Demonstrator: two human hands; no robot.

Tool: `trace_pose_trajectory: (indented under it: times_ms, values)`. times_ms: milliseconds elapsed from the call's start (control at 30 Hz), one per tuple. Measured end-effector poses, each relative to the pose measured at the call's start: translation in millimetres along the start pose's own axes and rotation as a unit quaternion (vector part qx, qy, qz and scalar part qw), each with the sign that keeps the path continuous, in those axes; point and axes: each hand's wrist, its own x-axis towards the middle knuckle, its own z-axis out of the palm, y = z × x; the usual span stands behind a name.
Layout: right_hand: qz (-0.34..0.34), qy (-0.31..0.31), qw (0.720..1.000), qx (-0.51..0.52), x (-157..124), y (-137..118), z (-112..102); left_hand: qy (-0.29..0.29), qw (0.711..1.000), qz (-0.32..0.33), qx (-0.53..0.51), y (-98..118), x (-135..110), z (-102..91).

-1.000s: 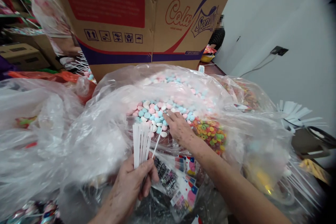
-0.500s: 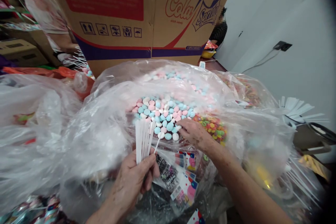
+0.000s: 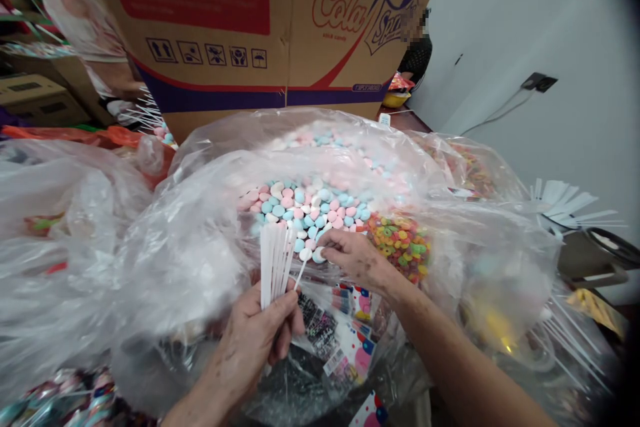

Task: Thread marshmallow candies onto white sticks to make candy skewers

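Observation:
My left hand (image 3: pixel 263 333) is closed round a bundle of flat white sticks (image 3: pixel 276 260) that point upward. One thinner white stick (image 3: pixel 301 275) leans out to the right from the same grip, with a white candy (image 3: pixel 305 254) at its tip. My right hand (image 3: pixel 357 257) pinches a white round candy (image 3: pixel 319 255) between thumb and fingertips, close beside that tip. Behind both hands lies a heap of pink, blue and white candies (image 3: pixel 300 203) in an open clear plastic bag (image 3: pixel 215 187).
Right of the heap are colourful ring-shaped gummies (image 3: pixel 400 243). Printed wrappers (image 3: pixel 345 343) lie below my hands. A big cardboard box (image 3: pixel 225 0) stands behind the bags. White sticks (image 3: pixel 565 203) fan out at right. Other people are partly visible at the far left and behind the box.
My right hand has moved left from the heap toward the stick's tip, its fingers now closed on a white candy. The left hand keeps its grip on the sticks.

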Motion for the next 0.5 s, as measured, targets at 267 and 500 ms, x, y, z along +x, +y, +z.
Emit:
trace_pose_trajectory:
  times_ms: [267, 500]
  values:
    - [-0.007, -0.020, 0.999, -0.050, 6.1, -0.1, 7.5, 0.002, 1.000, -0.003, 0.000, -1.2, 2.9, -2.5]
    - [-0.006, -0.006, 0.996, -0.087, 6.6, 2.8, 11.4, -0.004, 1.000, -0.006, -0.007, -1.0, 2.3, -1.6]
